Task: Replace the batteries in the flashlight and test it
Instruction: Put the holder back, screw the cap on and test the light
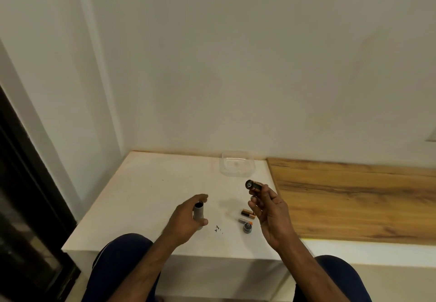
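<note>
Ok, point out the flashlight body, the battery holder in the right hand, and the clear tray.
flashlight body (198,211), head view, on its grey side below the open end.
battery holder (254,185), head view, on its exposed side.
clear tray (250,168), head view, on its right rim.

two loose batteries (247,213), one clear container (237,163)

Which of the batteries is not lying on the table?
The battery pack in the right hand, held up in its fingers. The two loose batteries lie on the white table below.
</note>
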